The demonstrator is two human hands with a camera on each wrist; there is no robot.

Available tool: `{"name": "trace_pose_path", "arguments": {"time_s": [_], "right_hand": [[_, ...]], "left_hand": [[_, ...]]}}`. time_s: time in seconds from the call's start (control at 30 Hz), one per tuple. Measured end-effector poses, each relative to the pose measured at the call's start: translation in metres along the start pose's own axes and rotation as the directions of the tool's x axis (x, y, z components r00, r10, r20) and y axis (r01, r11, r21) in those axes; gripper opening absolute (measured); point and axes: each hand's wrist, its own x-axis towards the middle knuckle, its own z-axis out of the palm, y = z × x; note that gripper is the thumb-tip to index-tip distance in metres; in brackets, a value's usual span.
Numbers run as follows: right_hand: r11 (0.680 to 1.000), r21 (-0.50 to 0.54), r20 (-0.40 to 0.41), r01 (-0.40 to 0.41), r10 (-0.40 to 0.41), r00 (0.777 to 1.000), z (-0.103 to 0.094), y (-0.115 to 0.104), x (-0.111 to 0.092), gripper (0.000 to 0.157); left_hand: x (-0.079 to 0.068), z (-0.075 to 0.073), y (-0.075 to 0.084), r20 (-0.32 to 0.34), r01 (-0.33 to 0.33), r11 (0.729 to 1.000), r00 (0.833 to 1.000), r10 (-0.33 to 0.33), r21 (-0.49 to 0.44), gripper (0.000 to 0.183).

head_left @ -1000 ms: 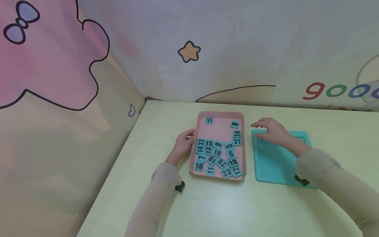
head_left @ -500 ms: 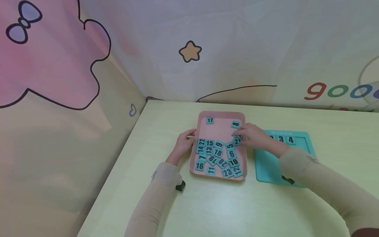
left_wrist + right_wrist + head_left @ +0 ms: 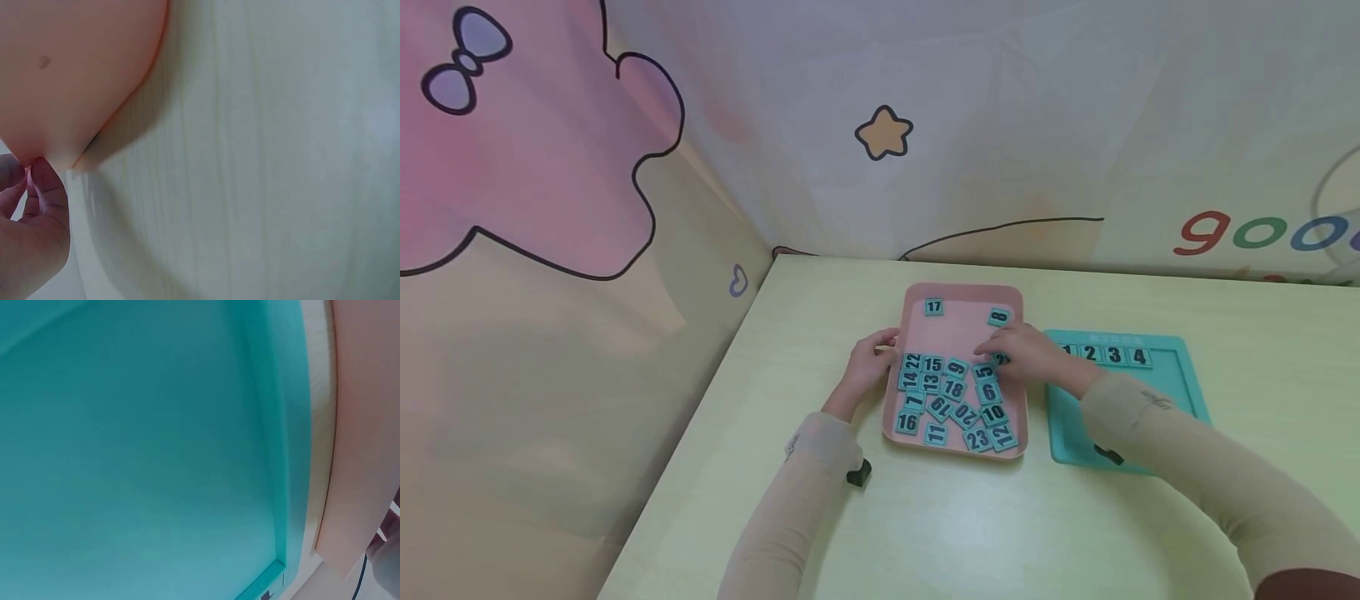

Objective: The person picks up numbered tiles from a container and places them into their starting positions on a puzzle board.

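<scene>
Number tiles (image 3: 953,389), teal with black numerals, lie in a pink tray (image 3: 958,333) set on the pale table (image 3: 955,533), toward its far edge. From where I stand, most are massed in the tray's near half, at mixed angles: 22, 14, 7 and 16 run down along the left edge, 11 lies by the near edge, 23 and 12 fill the near right corner. Tile 17 (image 3: 933,307) is alone near the far left corner; tile 8 (image 3: 998,317) is near the far right corner. Hands are apart. Left hand (image 3: 867,362) pinches the tray's rim at the left edge, thumb against fingers. Right hand (image 3: 1030,352) reaches over the right edge, fingertips low among the tiles, close to tile 5 (image 3: 984,372); one tile beneath it is mostly covered. Cannot tell whether this hand grips a tile, as the fingertips are hidden in the right wrist view. Just right of the tray, with a strip of table between, lies a teal board (image 3: 1165,400). Tiles 1, 2, 3 and 4 sit on it upright in a row along its far edge, from the far left corner; right forearm crosses above the board, in a beige sleeve (image 3: 1180,458).
</scene>
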Motion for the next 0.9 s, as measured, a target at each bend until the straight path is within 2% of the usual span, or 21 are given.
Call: {"name": "trace_pose_path", "arguments": {"time_s": [0.3,0.53,0.9], "right_hand": [[0.998,-0.064,0.033,-0.009,0.011,0.999,0.009,-0.001,0.004,0.033],[0.987,-0.155,0.028,0.033,-0.029,0.999,0.013,0.0,0.003,0.036],[0.985,-0.166,-0.005,0.045,-0.046,0.999,0.014,-0.006,-0.001,0.041]], "left_hand": [[-0.001,0.0,0.0,0.003,0.01,1.0,1.0,-0.01,-0.003,0.04],[-0.001,-0.001,0.0,0.003,0.019,1.0,1.0,-0.019,-0.003,0.04],[0.001,-0.001,-0.001,-0.001,-0.004,1.0,1.0,0.004,-0.004,0.039]]}}
